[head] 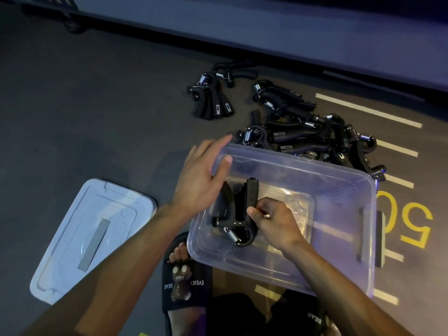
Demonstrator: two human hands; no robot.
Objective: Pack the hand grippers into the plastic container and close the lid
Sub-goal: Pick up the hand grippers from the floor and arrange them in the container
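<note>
A clear plastic container (339, 185) stands open on the dark floor in front of me. Inside it, at the left end, lies a black hand gripper (242, 214) with a steel spring. My right hand (274, 221) is inside the container, its fingers closed on that gripper's handle. My left hand (203, 175) rests on the container's left rim, thumb over the edge, fingers spread. A pile of several black hand grippers (315, 134) lies just beyond the container. A smaller group (213, 98) lies farther back left. The lid (94, 236) lies flat on the floor to the left.
My foot in a black slipper (184, 284) sits just under the container's near left corner. White stripes and a yellow "50" (412, 219) are painted on the floor at right. A raised ledge (266, 27) runs along the back.
</note>
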